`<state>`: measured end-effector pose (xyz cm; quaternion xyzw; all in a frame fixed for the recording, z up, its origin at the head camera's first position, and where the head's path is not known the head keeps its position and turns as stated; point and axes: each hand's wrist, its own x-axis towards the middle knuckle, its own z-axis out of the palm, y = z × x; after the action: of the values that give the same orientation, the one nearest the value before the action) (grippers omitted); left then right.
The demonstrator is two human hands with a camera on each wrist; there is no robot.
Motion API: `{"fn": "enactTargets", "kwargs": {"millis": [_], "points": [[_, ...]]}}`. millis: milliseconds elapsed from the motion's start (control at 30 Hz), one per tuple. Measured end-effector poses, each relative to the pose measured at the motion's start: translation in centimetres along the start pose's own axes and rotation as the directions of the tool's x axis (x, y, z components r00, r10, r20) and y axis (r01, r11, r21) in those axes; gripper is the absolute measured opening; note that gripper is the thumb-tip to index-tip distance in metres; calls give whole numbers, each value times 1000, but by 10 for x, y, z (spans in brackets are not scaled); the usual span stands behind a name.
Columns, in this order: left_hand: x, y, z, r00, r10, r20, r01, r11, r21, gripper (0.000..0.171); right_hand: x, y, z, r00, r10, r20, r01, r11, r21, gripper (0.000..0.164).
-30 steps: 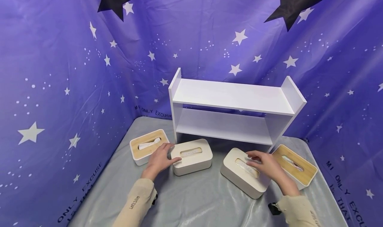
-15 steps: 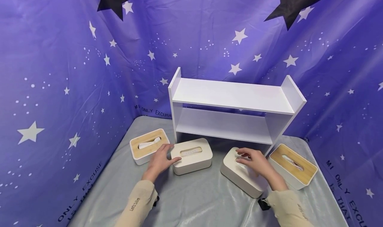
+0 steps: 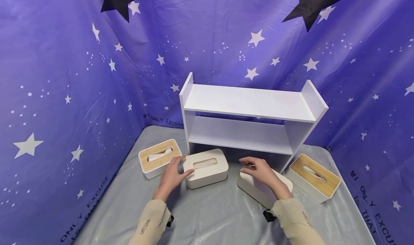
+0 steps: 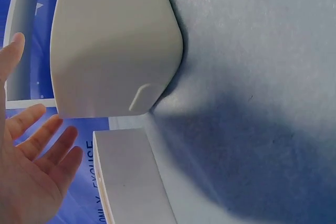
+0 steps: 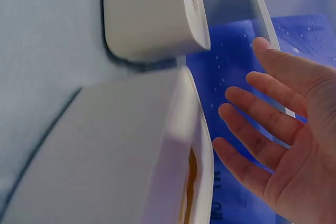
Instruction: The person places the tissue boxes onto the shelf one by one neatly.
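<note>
Two cream tissue boxes stand in the middle of the cloth-covered table, a left one (image 3: 208, 179) and a right one (image 3: 252, 192). At the left end of the left box is my left hand (image 3: 171, 178), thumb and fingers spread beside its corner. In the left wrist view that hand (image 4: 37, 177) has nothing in its palm. My right hand (image 3: 263, 173) hovers over the right box, covering much of its top and slot. The right wrist view shows the right hand (image 5: 294, 140) with loose, parted fingers beside the box's lid, holding nothing.
A white two-tier shelf (image 3: 249, 103) stands behind the boxes. Outside them are two white tissue boxes with wooden lids, one at left (image 3: 165, 145) and one at right (image 3: 327, 188). A blue starry curtain (image 3: 220, 29) encloses the table (image 3: 210, 216).
My right hand has moved left across the top of the right cream box. My left hand stays beside the left cream box. The boxes keep their places; the head view has shifted slightly.
</note>
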<state>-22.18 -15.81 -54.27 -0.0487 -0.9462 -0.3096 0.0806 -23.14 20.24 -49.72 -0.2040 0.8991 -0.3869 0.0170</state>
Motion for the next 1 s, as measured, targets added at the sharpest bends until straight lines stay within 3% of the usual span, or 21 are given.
{"fn": "enactTargets", "kwargs": {"millis": [467,767,1000], "points": [[-16,-2,9,997,-28,-76,17,990,-140,70,15,-9,38,998,50,-24,-47,995,86,42],[-23,-3,17,993,-101,-64,81,961,-264,75,20,-16,57,994,99,-52,-92,988,124,62],[-27,-3,26,992,-100,-75,69,938,-339,79,23,-21,72,986,162,-41,-150,964,221,78]]}}
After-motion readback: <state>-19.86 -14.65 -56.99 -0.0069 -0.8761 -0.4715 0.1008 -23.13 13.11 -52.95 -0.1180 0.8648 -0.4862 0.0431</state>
